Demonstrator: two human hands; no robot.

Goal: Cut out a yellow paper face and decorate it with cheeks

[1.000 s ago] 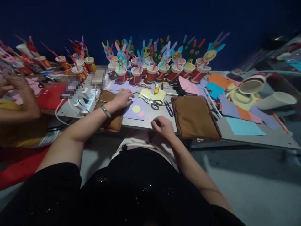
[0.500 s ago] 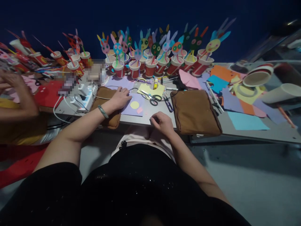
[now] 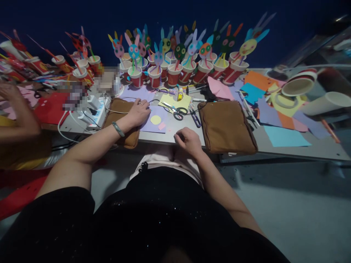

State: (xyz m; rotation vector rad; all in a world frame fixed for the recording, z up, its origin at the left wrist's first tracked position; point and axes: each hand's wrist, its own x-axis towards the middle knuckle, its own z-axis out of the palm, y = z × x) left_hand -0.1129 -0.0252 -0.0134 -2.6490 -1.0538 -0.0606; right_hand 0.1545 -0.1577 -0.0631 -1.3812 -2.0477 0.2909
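Note:
My left hand [image 3: 139, 112] lies palm down, fingers loosely stretched, over the right side of a brown cloth pouch [image 3: 131, 138] and the edge of a purple paper sheet [image 3: 149, 125]. On that sheet are a yellow paper circle [image 3: 156, 119] and a small pink scrap [image 3: 161, 126]. At the table's front edge, my right hand [image 3: 189, 141] is loosely curled, with nothing visible in it. Beyond it, black-handled scissors [image 3: 178, 113] lie partly on yellow paper [image 3: 171, 103]. A dark-handled tool [image 3: 195, 118] rests beside a second brown pouch [image 3: 227, 126].
Red paper cups [image 3: 174, 75] holding several rabbit-faced paper figures line the back. A white power strip [image 3: 100, 111] with cables sits left. Coloured paper [image 3: 286, 136] and a white paper tube [image 3: 326, 104] lie right. Another person's arm [image 3: 19, 113] is at far left.
The view has shifted slightly, so the table's contents appear a little higher and further left. Both hands keep nearly the same pose and place.

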